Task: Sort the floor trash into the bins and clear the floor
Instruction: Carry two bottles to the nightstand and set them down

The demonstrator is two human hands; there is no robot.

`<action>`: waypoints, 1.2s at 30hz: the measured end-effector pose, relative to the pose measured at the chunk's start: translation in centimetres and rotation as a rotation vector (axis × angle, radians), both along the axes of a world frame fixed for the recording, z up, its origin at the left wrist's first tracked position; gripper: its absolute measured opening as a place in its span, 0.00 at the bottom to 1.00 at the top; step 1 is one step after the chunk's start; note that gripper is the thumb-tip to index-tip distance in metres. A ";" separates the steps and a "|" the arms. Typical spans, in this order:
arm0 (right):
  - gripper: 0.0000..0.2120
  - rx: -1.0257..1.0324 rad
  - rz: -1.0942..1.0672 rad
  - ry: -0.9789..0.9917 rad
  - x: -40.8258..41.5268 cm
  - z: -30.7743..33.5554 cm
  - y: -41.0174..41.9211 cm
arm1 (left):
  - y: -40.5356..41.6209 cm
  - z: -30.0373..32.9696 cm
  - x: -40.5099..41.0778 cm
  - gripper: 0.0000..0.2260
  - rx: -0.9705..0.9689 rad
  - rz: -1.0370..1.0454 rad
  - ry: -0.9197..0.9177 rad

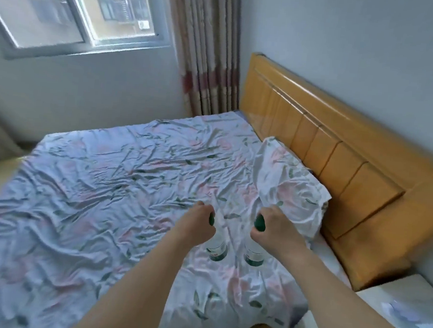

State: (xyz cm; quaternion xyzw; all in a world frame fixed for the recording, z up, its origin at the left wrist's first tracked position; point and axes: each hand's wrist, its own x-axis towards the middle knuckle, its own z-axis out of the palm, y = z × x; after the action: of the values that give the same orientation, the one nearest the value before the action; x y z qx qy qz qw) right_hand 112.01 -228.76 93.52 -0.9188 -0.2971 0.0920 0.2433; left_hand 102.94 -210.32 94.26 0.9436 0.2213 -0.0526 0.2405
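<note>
rumpled floral sheet [99, 179] (wooden headboard [329, 147] behind) under two gripped bottles [217, 247]

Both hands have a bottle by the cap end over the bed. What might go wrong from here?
1. The left hand and right hand each hold only the top of a bottle, so the left bottle or right bottle may slip from the grip onto the bed.
2. No bin is in view, so carrying them means turning near the headboard.
</note>
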 end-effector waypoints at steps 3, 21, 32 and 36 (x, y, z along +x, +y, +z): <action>0.08 0.001 0.150 -0.009 -5.6 1.5 8.2 | 7.6 1.2 -8.6 0.10 0.038 0.110 -0.041; 0.08 0.077 0.635 0.011 -42.8 5.1 47.5 | 40.6 6.5 -53.2 0.10 0.205 0.529 -0.127; 0.12 0.124 0.853 0.007 -60.1 2.4 71.5 | 60.2 4.5 -71.2 0.13 0.231 0.728 -0.054; 0.13 0.133 0.900 -0.010 -65.7 3.6 81.7 | 68.3 6.0 -78.1 0.13 0.246 0.772 -0.008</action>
State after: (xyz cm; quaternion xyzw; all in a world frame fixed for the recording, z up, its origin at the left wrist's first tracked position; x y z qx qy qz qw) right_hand 46.35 -147.07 97.13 -0.6811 -0.6732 0.1646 0.2363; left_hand 24.88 -142.04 100.22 0.8132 0.5630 0.0720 0.1287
